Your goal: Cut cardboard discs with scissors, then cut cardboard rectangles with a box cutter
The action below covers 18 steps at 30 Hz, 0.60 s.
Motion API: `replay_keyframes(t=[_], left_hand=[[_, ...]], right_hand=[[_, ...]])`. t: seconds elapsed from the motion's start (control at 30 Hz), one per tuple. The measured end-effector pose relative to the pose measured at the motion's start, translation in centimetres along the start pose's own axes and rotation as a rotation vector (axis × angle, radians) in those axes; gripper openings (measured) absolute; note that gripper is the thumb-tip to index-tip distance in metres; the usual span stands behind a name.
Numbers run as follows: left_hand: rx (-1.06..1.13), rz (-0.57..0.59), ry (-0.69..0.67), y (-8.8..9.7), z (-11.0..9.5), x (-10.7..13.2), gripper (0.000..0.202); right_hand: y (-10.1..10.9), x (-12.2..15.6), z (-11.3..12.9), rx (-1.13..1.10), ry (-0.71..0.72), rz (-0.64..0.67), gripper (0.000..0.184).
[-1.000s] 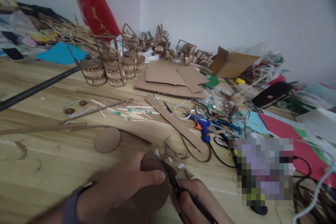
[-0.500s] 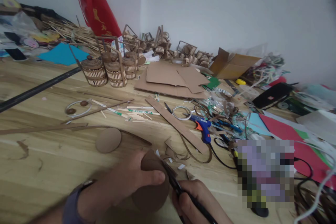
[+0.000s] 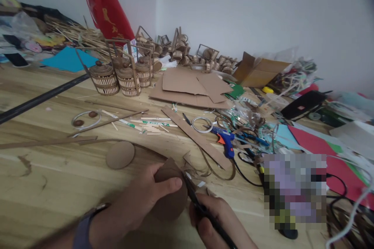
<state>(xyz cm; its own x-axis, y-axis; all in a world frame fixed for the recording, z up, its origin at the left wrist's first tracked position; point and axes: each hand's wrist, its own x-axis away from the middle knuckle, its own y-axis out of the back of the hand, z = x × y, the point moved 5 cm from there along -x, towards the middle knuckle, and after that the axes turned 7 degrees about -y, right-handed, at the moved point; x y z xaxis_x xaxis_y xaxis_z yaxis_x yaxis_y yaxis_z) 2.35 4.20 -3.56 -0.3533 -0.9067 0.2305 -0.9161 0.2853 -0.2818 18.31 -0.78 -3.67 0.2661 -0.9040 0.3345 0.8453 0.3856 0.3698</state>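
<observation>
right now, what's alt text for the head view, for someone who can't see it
The left hand grips a cardboard piece over a wooden table while the right hand holds a black tool at its edge. Beyond lie a cardboard disc, a glue gun and cardboard sheets, with lidded baskets and a red bag toward the back left.

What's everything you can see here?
Cardboard piece: one, brown, bottom centre
Tool: one, black, at its edge
Disc: one, brown, centre left
Glue gun: one, blue, centre right
Cardboard sheets: several, brown, farther back
Lidded baskets: several, brown, left
Small baskets: many, brown, by wall
Bag: one, red, back left
Box: one, brown, back right
Paper sheets: several, mixed, both sides
Other clutter: uncounted, mixed, throughout
Table: one, pale brown, underneath
Left hand: one, bare, on cardboard piece
Right hand: one, bare, on tool
</observation>
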Motion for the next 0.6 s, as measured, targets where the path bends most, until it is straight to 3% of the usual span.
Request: replay_keyframes(t=[0.2, 0.5, 0.6], left_hand=[[-0.082, 0.041, -0.022, -0.2, -0.3, -0.2, 0.029], [-0.192, -0.032, 0.013, 0.7, 0.5, 0.0, 0.05], [-0.198, -0.017, 0.005, 0.6, 0.4, 0.0, 0.047]], right_hand=[[0.2, -0.1, 0.9, 0.005, -0.029, 0.042, 0.085], [0.3, 0.2, 1.1, 0.01, 0.01, 0.041, 0.078], [0.2, 0.2, 0.5, 0.023, 0.045, 0.055, 0.077]])
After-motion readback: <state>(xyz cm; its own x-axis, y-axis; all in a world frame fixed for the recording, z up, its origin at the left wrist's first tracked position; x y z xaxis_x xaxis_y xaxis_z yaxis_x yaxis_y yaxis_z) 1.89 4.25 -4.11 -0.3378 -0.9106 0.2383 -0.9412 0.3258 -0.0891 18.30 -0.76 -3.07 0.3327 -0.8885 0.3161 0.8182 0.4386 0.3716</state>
